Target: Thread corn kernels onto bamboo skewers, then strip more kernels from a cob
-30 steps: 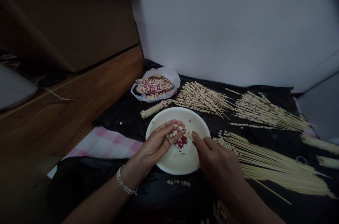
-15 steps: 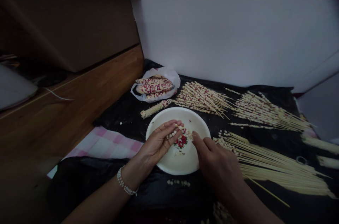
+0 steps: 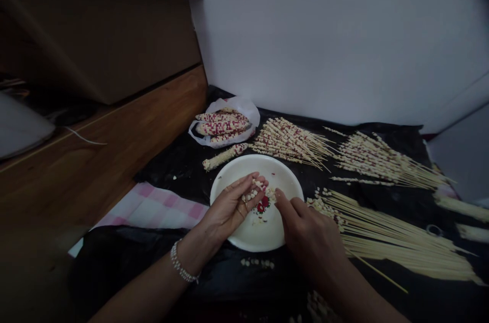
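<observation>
My left hand (image 3: 229, 209) is cupped over a white enamel bowl (image 3: 233, 175), with a short row of pale corn kernels (image 3: 254, 192) held in its fingers. My right hand (image 3: 310, 234) reaches in from the lower right, its fingertips at more kernels (image 3: 270, 193) lying by the bowl's painted red flower (image 3: 262, 206). I cannot tell whether its fingers pinch anything. A partly stripped corn cob (image 3: 223, 156) lies just beyond the bowl's far rim. A bracelet of beads (image 3: 183, 264) circles my left wrist.
A white plastic bag (image 3: 244, 109) holds several speckled red-and-white cobs. Bundles of kernel-threaded skewers (image 3: 290, 142) lie behind the bowl, and bare skewers (image 3: 405, 246) lie to the right on black plastic sheeting (image 3: 171, 175). Loose kernels (image 3: 255, 263) lie near the bowl. A wooden ledge runs along the left.
My left hand has turned slightly and shifted up and right over the bowl. My right hand's fingertips have moved a little left, closer to the kernels.
</observation>
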{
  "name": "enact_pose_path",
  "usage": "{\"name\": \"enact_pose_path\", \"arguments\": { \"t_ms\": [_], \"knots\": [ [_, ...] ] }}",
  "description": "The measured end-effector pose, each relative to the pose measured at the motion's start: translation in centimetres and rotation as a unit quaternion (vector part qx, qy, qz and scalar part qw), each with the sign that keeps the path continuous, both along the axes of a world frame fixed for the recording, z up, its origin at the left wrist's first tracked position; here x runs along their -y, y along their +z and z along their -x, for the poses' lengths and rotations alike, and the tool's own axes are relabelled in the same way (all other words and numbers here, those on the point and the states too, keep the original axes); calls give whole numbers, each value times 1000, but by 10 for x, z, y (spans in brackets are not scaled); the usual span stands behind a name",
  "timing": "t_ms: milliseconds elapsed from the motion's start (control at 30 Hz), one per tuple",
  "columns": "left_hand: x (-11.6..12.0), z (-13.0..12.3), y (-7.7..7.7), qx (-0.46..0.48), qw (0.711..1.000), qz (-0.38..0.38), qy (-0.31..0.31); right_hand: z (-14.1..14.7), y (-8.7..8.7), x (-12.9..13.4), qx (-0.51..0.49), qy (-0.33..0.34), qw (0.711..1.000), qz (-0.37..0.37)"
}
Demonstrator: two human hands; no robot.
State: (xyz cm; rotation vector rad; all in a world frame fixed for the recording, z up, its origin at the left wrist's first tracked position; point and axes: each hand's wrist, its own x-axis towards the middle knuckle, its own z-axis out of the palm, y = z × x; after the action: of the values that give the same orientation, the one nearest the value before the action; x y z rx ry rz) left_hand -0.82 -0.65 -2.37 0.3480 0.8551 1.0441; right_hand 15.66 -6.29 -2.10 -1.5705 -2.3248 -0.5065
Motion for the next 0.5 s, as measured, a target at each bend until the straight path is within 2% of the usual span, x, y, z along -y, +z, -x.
{"name": "enact_pose_path", "arguments": {
  "t_ms": [500],
  "knots": [
    [3, -1, -2, 20, 998, -33, -48, 2, 3, 1, -10, 7, 1000, 1]
  ]
}}
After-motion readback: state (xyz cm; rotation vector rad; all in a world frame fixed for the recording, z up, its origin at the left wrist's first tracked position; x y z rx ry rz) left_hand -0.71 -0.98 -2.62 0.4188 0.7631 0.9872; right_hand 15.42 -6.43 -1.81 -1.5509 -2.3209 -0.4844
